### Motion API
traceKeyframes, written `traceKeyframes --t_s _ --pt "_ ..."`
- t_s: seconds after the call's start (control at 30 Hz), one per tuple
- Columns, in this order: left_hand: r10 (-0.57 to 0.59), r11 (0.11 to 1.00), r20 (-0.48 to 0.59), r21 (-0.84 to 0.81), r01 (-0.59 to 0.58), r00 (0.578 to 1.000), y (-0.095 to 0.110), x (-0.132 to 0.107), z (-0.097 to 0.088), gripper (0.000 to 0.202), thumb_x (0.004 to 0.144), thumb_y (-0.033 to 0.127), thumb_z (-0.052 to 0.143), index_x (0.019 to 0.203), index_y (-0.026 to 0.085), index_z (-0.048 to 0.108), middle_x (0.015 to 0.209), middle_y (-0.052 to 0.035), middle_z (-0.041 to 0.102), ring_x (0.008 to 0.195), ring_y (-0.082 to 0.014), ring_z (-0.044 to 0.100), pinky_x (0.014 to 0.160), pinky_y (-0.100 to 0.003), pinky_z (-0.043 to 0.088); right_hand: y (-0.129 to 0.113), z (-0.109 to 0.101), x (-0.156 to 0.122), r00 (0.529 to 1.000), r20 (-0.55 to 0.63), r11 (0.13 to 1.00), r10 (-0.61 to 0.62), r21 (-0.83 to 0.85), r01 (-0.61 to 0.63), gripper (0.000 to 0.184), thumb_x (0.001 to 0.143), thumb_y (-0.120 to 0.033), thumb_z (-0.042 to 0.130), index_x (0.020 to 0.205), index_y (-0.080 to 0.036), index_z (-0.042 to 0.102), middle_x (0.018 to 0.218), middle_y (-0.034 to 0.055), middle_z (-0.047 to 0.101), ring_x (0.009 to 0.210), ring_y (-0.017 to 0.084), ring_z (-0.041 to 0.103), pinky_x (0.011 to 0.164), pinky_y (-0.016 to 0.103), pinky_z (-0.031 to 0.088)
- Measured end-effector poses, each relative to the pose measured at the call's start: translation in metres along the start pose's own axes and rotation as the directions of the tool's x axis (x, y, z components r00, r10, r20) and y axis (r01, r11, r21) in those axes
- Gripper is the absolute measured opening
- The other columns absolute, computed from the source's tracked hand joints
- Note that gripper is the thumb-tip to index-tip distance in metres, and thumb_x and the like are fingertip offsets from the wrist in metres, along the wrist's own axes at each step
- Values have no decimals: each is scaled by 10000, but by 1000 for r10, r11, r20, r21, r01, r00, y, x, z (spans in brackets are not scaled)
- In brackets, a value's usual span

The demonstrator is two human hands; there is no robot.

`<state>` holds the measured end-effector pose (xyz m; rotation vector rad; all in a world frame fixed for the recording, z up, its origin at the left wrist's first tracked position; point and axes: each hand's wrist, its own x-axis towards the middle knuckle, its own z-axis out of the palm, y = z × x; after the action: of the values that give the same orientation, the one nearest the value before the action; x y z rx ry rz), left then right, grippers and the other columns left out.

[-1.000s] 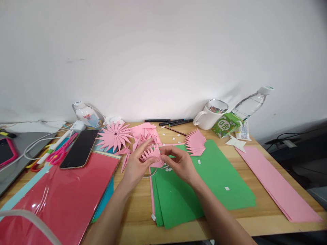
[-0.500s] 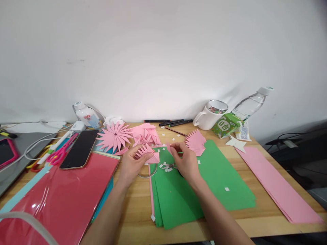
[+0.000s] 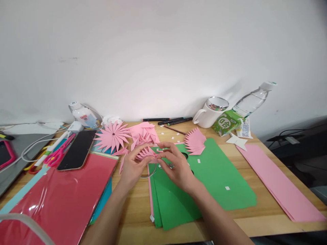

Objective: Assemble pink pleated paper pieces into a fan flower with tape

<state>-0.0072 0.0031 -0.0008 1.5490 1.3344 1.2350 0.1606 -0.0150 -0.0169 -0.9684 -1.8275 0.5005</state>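
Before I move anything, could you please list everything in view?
Small pleated paper: 1, pink, centre
Round paper star: 1, pink, back left
Paper fan: 1, pink, back
Folded paper pieces: several, pink, back
Paper stack: 1, green, centre
Long paper strips: several, pink, right
Plastic-wrapped paper: 1, red, left
Capped markers: 3, black, back
Handled mug: 1, white, right
Printed box: 1, green, right
Plastic bottles: 2, white left, clear right
Phones: 2, black and pink, left
Scissors: 1, pink-handled, left
Cables: several, white, left
Paper squares: many, white, scattered
Pointed paper piece: 1, white, right
Left hand: 1, bare, centre
Right hand: 1, bare, centre
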Motion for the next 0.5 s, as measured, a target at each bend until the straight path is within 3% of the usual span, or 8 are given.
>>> traceKeyframes --t_s 0.23,0.37,0.5 --pt "82 996 48 17 -83 995 1 -1 1 158 680 191 682 830 193 729 895 -38 757 852 -209 688 792 -327 558 -2 -8 3 997 77 999 -23 34 21 136 908 -112 517 913 -192 627 1114 123 598 1078 201 599 898 359 518" --pt "177 983 56 42 -180 983 4 -2 2 100 729 177 654 800 203 719 845 -23 746 802 -177 679 738 -286 555 -1 -6 3 998 46 999 -36 41 34 136 922 -126 503 914 -189 622 1049 116 623 1018 186 623 857 331 534" --pt "285 955 54 65 -288 957 0 -3 2 73 747 175 679 795 207 723 838 -21 748 836 -176 678 794 -293 542 -1 -2 1 1000 -5 999 -20 49 21 132 923 -150 511 874 -195 625 1019 108 628 976 182 634 828 329 545"
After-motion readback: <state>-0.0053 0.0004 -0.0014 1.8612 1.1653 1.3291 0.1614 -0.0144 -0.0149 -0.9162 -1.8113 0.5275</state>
